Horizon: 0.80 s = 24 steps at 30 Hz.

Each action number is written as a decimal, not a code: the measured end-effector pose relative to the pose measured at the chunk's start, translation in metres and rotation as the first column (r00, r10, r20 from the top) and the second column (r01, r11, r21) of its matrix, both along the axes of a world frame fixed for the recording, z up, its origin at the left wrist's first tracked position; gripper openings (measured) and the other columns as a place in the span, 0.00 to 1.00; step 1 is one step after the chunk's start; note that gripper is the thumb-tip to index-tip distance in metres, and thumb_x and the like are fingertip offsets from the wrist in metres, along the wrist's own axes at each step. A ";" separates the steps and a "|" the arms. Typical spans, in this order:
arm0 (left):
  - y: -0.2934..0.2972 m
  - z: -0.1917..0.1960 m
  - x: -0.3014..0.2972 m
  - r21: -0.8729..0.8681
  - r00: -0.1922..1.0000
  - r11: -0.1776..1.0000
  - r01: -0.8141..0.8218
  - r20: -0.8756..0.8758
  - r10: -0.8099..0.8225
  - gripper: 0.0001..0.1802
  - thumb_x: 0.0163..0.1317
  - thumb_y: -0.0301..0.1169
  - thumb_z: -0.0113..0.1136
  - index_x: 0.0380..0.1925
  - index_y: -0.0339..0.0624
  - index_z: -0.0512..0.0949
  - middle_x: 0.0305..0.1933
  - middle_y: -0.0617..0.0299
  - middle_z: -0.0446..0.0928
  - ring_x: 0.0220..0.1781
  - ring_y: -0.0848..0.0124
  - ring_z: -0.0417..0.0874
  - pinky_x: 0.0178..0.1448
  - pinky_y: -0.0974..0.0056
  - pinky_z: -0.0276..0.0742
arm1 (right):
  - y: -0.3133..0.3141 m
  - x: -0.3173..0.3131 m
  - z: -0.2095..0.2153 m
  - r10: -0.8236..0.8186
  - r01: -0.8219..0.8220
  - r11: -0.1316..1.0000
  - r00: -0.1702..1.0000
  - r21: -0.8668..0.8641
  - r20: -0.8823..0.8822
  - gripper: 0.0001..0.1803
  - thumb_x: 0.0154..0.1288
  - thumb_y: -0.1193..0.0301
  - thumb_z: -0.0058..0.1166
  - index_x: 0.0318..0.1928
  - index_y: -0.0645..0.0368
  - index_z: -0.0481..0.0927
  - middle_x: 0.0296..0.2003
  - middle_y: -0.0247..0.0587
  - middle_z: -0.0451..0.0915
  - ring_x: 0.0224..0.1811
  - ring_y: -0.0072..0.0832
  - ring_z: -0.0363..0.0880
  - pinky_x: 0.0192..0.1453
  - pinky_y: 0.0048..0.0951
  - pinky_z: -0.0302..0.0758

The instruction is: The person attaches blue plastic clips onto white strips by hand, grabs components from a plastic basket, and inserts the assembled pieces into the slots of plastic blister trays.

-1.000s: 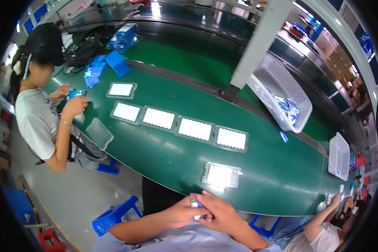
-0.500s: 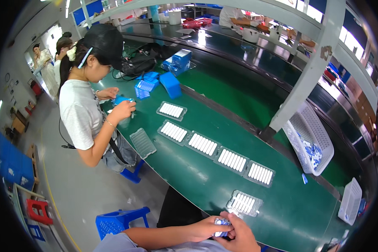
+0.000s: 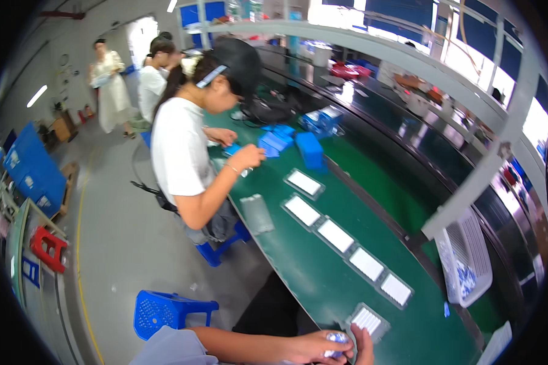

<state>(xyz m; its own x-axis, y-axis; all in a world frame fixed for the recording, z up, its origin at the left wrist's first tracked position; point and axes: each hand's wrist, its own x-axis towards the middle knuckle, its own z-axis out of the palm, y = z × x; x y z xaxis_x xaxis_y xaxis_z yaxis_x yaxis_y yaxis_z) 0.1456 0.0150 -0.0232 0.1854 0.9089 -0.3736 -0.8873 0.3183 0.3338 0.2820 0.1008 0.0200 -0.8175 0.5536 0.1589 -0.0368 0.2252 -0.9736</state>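
At the near table edge my left hand [image 3: 323,348] is closed around a shiny handful of small white-and-blue pieces [image 3: 335,344]; blur hides their exact kind. Just right of it, my right hand [image 3: 363,347] has its visible fingers stretched upward, with nothing plain to see in them; the lower frame edge cuts it off. Beyond both hands lies a clear plastic tray [image 3: 377,328] holding several white sticks. A row of similar filled trays, one of them a clear tray [image 3: 366,264], runs away along the green table [image 3: 310,274].
A co-worker [image 3: 186,146] in a cap handles a blue piece at the left table side, near an unfilled clear tray [image 3: 257,214] and blue stacks [image 3: 309,150]. White baskets [image 3: 466,255] stand to the right by a metal post [image 3: 487,164]. A blue stool [image 3: 164,310] is at my left.
The view has swung, so the table and co-worker appear farther right. My right hand has drawn back from the near tray and sits slightly apart from the handful in my left.
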 end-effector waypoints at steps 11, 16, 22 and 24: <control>0.036 0.030 -0.034 -0.012 0.996 0.997 0.076 -0.052 -0.077 0.23 0.73 0.23 0.54 0.66 0.31 0.67 0.64 0.43 0.75 0.64 0.54 0.80 0.69 0.49 0.78 | 0.063 0.020 0.001 -0.222 0.226 0.972 0.973 0.064 -0.067 0.28 0.54 0.77 0.73 0.57 0.62 0.79 0.45 0.47 0.85 0.51 0.36 0.84 0.64 0.39 0.74; 0.049 0.028 -0.026 0.008 0.971 0.985 0.171 -0.170 -0.167 0.27 0.73 0.22 0.54 0.70 0.32 0.64 0.63 0.43 0.76 0.63 0.54 0.82 0.63 0.50 0.83 | 0.072 0.025 0.009 -0.247 0.225 0.958 0.963 0.178 0.107 0.15 0.55 0.76 0.72 0.44 0.58 0.86 0.32 0.37 0.82 0.35 0.29 0.80 0.46 0.33 0.76; 0.053 0.029 -0.025 0.116 0.941 0.973 0.198 -0.300 -0.156 0.37 0.72 0.18 0.53 0.77 0.35 0.50 0.65 0.43 0.74 0.62 0.55 0.82 0.62 0.51 0.85 | 0.089 0.009 0.012 -0.034 0.000 0.982 0.983 0.187 0.182 0.10 0.56 0.75 0.71 0.40 0.55 0.88 0.28 0.32 0.78 0.28 0.23 0.73 0.34 0.26 0.70; 0.054 0.032 -0.030 0.091 0.959 0.979 0.183 -0.238 -0.156 0.35 0.71 0.20 0.55 0.75 0.33 0.55 0.63 0.43 0.76 0.58 0.54 0.85 0.58 0.53 0.87 | 0.092 0.011 0.005 -0.050 0.031 0.995 0.980 0.097 0.195 0.09 0.57 0.76 0.71 0.39 0.56 0.88 0.28 0.33 0.79 0.28 0.21 0.72 0.33 0.24 0.69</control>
<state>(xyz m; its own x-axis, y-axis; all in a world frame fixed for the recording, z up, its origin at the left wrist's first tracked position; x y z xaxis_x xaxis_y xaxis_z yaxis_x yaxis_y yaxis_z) 0.1151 0.0687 0.0090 0.2618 0.9097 -0.3224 -0.7193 0.4066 0.5633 0.2931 0.1929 0.0246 -0.8151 0.5772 0.0495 0.1643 0.3123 -0.9357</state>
